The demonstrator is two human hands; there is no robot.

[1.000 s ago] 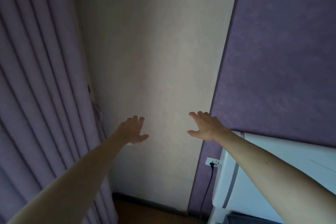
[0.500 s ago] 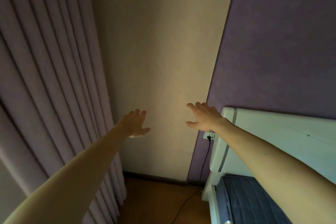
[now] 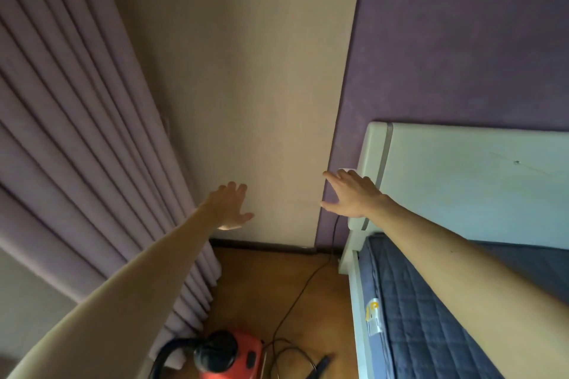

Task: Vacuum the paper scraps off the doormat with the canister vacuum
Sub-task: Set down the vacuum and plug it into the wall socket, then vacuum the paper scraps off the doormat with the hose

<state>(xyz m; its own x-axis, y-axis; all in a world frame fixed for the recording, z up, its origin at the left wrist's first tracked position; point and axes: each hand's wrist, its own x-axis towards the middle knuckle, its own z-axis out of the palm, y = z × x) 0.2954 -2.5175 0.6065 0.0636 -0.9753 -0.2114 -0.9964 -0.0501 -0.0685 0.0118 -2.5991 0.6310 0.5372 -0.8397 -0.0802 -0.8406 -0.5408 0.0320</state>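
Observation:
A red canister vacuum (image 3: 229,355) with a black hose stands on the wooden floor at the bottom of the view, below my arms. Its black power cord (image 3: 303,283) runs across the floor and up the purple wall behind my right hand. My left hand (image 3: 229,206) is stretched forward with straight fingers and holds nothing. My right hand (image 3: 351,194) is likewise stretched out flat and empty, in front of the wall corner. No doormat or paper scraps are in view.
Purple curtains (image 3: 77,148) hang along the left. A bed with a white headboard (image 3: 462,181) and a dark quilted mattress (image 3: 431,317) fills the right. A narrow strip of wooden floor (image 3: 268,283) lies between curtain and bed.
The view has tilted downward, bringing the floor, the bed and the red vacuum into sight. Both hands stay outstretched and empty.

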